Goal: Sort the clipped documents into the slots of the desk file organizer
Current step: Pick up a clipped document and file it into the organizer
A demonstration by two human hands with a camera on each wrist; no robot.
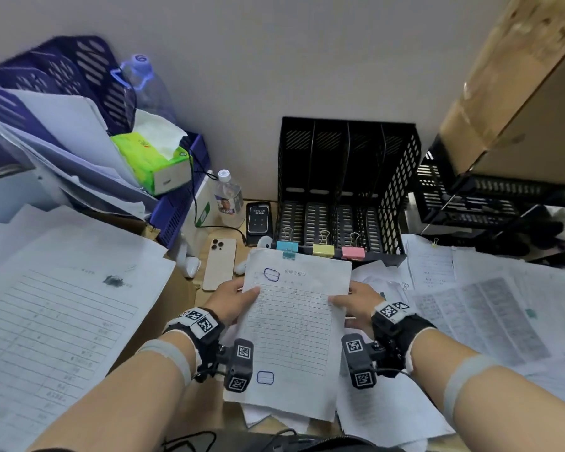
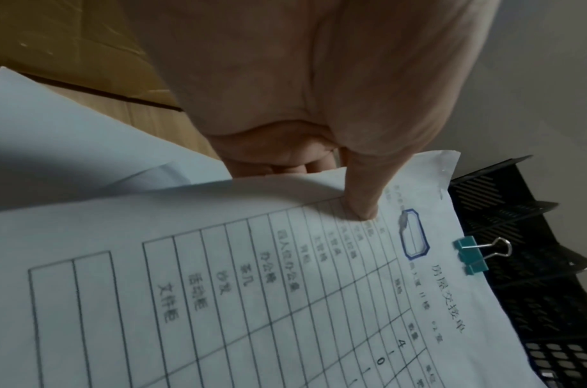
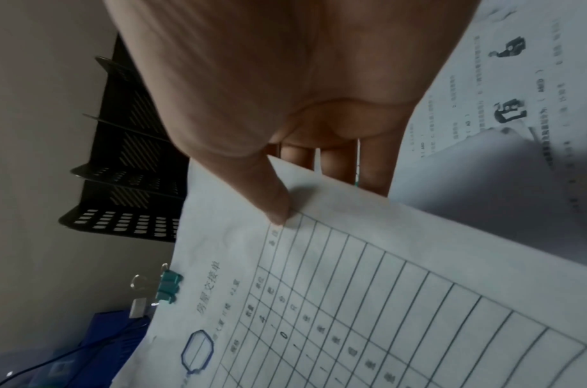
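Observation:
I hold a white form document with a printed table, fastened at its top edge by a teal binder clip. My left hand pinches its left edge, thumb on top, fingers underneath. My right hand pinches the right edge the same way, thumb on the sheet. The document hangs just in front of the black mesh file organizer, whose slots stand upright against the wall. Blue, yellow and pink binder clips sit on the organizer's front rim.
Loose papers cover the desk to the right, and large sheets lie at left. A phone, a power bank, a water bottle, a tissue box and blue trays crowd the left. A black crate stands at right.

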